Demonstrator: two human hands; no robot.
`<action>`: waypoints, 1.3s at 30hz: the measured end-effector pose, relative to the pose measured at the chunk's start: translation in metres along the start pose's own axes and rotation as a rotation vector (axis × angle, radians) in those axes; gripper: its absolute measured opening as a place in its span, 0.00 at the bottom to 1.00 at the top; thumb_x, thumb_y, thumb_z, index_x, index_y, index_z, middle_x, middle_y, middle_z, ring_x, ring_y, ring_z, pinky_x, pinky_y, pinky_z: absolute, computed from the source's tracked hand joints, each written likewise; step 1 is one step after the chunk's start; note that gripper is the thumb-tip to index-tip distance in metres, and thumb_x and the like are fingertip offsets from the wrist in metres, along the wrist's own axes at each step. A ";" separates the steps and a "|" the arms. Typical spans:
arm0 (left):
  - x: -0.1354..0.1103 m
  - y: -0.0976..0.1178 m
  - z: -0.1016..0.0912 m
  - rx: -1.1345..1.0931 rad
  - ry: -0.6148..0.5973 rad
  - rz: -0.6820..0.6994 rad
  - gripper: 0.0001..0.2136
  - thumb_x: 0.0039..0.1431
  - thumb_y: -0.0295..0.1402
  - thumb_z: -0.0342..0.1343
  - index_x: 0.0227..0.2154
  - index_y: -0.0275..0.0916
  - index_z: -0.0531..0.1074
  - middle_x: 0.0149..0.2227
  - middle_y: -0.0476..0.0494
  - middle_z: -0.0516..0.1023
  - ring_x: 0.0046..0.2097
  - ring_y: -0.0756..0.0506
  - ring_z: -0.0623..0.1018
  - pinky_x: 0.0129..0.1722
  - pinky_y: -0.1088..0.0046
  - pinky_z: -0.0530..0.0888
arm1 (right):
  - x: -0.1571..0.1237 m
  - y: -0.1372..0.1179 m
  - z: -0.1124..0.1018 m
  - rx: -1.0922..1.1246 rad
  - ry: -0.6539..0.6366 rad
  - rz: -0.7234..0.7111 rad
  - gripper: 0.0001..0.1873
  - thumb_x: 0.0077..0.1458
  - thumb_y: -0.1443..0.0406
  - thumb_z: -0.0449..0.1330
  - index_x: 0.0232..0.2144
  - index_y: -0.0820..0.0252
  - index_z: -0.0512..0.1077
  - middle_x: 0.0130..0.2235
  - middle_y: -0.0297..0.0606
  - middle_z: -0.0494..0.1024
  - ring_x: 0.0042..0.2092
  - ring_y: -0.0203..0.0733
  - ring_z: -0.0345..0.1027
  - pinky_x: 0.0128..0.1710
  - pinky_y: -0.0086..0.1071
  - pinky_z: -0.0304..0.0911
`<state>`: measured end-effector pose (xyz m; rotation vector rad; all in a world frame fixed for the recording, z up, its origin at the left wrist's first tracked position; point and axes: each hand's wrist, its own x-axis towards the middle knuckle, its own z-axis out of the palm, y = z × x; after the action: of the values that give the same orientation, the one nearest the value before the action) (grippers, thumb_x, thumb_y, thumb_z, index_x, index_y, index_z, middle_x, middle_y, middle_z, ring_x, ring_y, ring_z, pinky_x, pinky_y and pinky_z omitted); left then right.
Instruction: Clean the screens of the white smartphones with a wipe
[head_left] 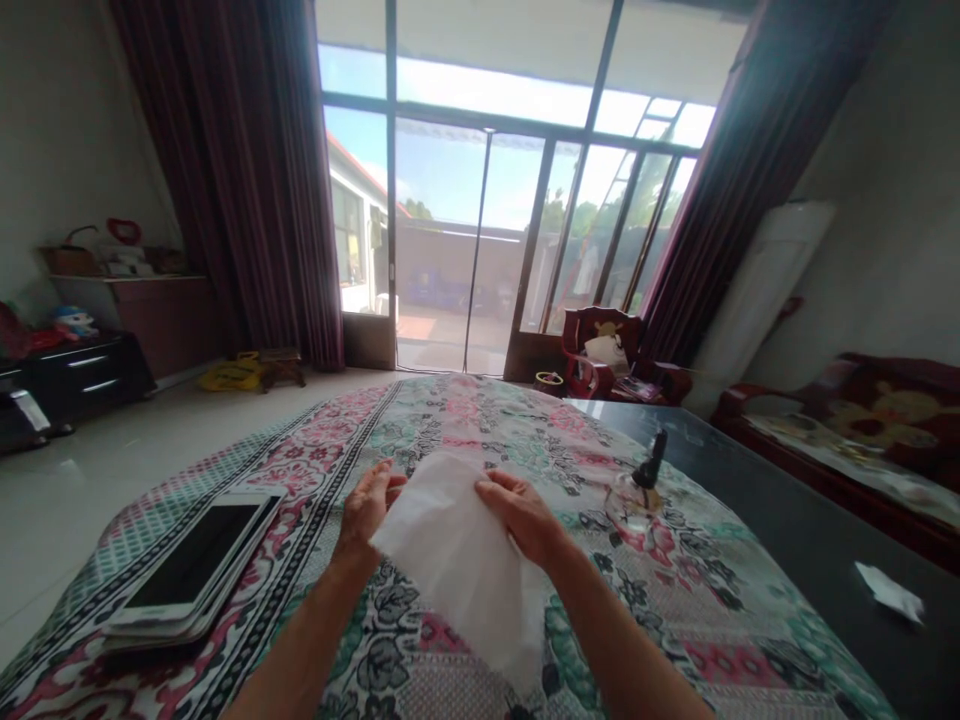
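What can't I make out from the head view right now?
In the head view:
Right hand: fingertips behind the white sheet, hidden by it.
Left hand: whether it grips the sheet; the sheet's edge overlaps it.
Device stack: lower devices' faces, covered by the top one.
White packet: any print, too small and blurred.

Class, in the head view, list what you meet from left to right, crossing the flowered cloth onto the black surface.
Stack of flat, dark-screened, white-edged devices, left hand, thin white sheet, clear rounded container with a black upright piece, crumpled white scrap.
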<state>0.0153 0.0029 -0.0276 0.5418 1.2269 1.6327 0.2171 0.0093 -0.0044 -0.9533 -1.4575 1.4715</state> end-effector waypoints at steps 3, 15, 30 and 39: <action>0.000 -0.007 0.001 -0.001 -0.068 -0.073 0.18 0.61 0.40 0.49 0.51 0.38 0.65 0.30 0.44 0.78 0.27 0.48 0.78 0.26 0.75 0.72 | -0.005 -0.003 -0.005 0.239 0.190 -0.032 0.18 0.43 0.54 0.63 0.33 0.61 0.71 0.26 0.33 0.75 0.24 0.34 0.63 0.24 0.26 0.59; -0.026 -0.025 0.014 -0.072 -0.572 -0.270 0.34 0.53 0.41 0.60 0.60 0.43 0.53 0.33 0.45 0.79 0.25 0.48 0.77 0.26 0.74 0.73 | -0.010 0.007 -0.005 0.272 0.261 -0.108 0.18 0.48 0.53 0.56 0.38 0.58 0.69 0.32 0.37 0.78 0.30 0.42 0.69 0.26 0.29 0.62; -0.022 -0.003 0.012 0.072 -0.355 0.025 0.22 0.39 0.31 0.67 0.41 0.34 0.77 0.28 0.45 0.80 0.26 0.50 0.74 0.24 0.79 0.70 | -0.008 0.013 -0.003 -0.046 0.457 -0.283 0.21 0.47 0.55 0.60 0.42 0.60 0.68 0.24 0.28 0.69 0.23 0.33 0.58 0.21 0.24 0.52; -0.017 0.010 0.008 0.216 -0.354 0.145 0.23 0.37 0.25 0.66 0.42 0.35 0.77 0.36 0.44 0.81 0.34 0.45 0.77 0.30 0.77 0.72 | -0.006 0.016 -0.005 -0.259 0.379 -0.325 0.19 0.47 0.62 0.59 0.43 0.62 0.73 0.33 0.37 0.76 0.31 0.39 0.67 0.30 0.28 0.62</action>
<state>0.0245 -0.0089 -0.0118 1.0300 1.1212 1.4497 0.2228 0.0055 -0.0203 -1.0271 -1.4543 0.8287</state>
